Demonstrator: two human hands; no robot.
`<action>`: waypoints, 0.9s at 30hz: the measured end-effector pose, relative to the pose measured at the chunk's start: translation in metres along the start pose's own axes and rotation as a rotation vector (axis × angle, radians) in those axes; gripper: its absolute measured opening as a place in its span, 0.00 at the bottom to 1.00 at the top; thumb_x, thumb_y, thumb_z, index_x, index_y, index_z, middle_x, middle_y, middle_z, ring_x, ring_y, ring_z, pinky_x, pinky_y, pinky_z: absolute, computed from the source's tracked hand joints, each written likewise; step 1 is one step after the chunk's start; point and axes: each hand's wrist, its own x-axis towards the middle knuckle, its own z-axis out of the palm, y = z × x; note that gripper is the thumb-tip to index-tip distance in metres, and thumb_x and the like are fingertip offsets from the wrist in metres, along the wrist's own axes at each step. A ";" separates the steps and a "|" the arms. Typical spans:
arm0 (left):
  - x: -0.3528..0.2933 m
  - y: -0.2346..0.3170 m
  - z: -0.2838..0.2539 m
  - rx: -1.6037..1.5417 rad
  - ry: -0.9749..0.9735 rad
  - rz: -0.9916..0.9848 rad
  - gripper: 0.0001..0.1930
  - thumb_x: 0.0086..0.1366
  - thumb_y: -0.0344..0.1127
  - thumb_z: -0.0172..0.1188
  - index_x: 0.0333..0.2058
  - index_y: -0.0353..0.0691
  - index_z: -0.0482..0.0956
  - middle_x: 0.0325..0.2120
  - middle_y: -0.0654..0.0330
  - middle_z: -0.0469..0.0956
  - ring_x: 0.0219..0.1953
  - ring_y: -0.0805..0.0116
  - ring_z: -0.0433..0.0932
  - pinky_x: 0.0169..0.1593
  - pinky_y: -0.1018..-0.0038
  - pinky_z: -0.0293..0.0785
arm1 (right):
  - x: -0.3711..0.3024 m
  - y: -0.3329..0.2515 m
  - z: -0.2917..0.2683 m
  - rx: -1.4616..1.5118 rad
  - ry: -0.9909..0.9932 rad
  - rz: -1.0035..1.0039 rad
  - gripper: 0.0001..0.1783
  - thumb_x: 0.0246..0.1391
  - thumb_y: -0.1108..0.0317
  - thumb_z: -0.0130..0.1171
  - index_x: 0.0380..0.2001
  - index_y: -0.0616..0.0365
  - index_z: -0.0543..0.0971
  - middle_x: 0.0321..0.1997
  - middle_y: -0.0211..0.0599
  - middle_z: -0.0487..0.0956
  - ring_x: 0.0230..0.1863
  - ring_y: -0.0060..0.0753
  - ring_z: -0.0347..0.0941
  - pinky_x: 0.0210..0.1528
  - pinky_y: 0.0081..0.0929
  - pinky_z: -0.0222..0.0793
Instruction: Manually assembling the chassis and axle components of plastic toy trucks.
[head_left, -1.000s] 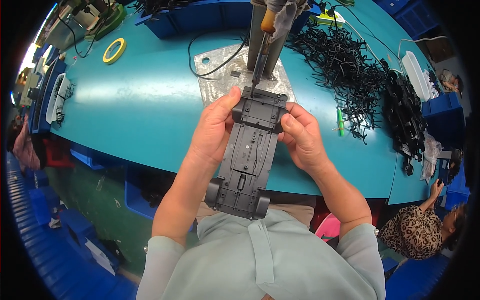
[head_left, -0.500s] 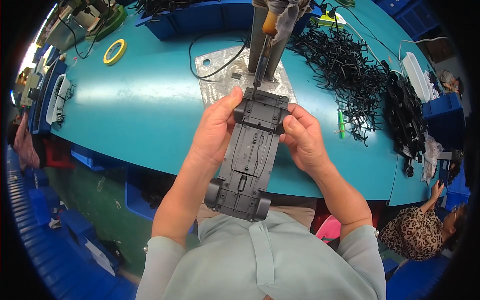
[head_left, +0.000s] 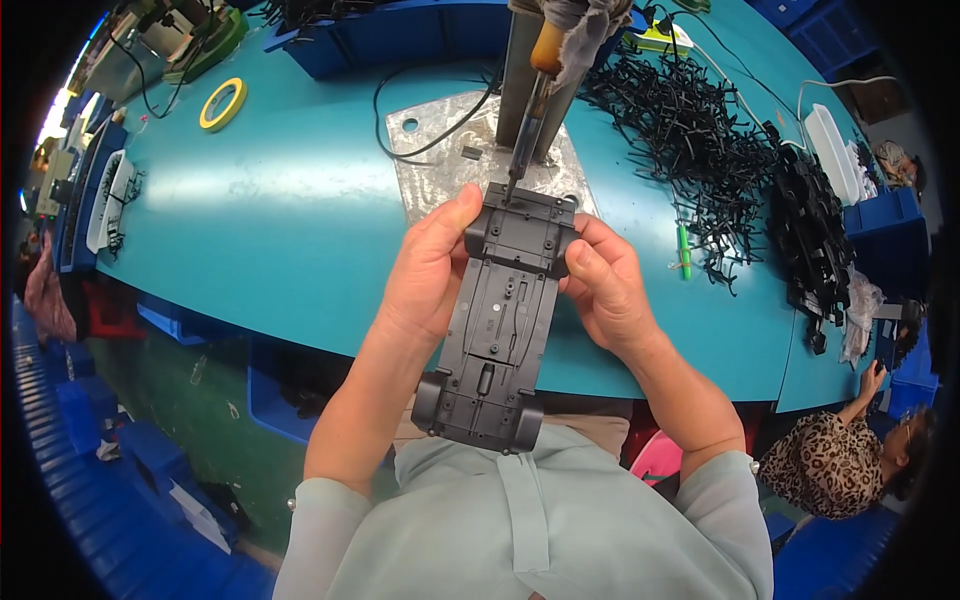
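Between my hands is a black plastic toy-car chassis, its long flat face up and its near end close to my shirt. My left hand grips the far left corner, thumb on top. On the far right side my right hand is closed round the edge, its thumb lying on the chassis. A soldering iron with an orange handle points down from a metal stand. Its tip meets the far left end of the chassis, by my left thumb; whether it touches I cannot tell. Fingers under the chassis are hidden.
The stand's scuffed metal base plate lies beyond my hands on the teal table. Many thin black parts are heaped at right, near a green pen. Yellow tape lies far left. A co-worker sits at right.
The chassis has shifted slightly toward me and straightened a little, its near end swinging slightly right. Both hands keep their hold. The soldering iron stays over the same far left end.
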 end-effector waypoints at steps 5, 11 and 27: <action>0.001 0.000 0.001 0.010 0.003 0.003 0.19 0.69 0.46 0.50 0.44 0.33 0.74 0.35 0.55 0.80 0.34 0.72 0.80 0.38 0.75 0.79 | 0.000 0.000 0.002 0.013 0.000 -0.006 0.16 0.57 0.60 0.59 0.42 0.58 0.70 0.35 0.26 0.74 0.36 0.17 0.70 0.37 0.20 0.71; -0.003 0.001 0.008 0.027 -0.005 0.038 0.20 0.69 0.47 0.51 0.44 0.33 0.74 0.35 0.55 0.80 0.35 0.72 0.80 0.39 0.75 0.78 | -0.002 0.000 0.001 0.011 -0.013 -0.023 0.16 0.57 0.59 0.59 0.42 0.58 0.71 0.36 0.25 0.75 0.37 0.15 0.70 0.37 0.19 0.69; -0.004 0.002 0.008 0.037 0.010 0.040 0.19 0.68 0.47 0.52 0.43 0.34 0.75 0.35 0.57 0.80 0.34 0.74 0.79 0.38 0.77 0.77 | -0.002 0.002 0.002 0.014 -0.010 -0.038 0.17 0.57 0.58 0.59 0.42 0.58 0.71 0.36 0.25 0.75 0.36 0.14 0.70 0.36 0.17 0.68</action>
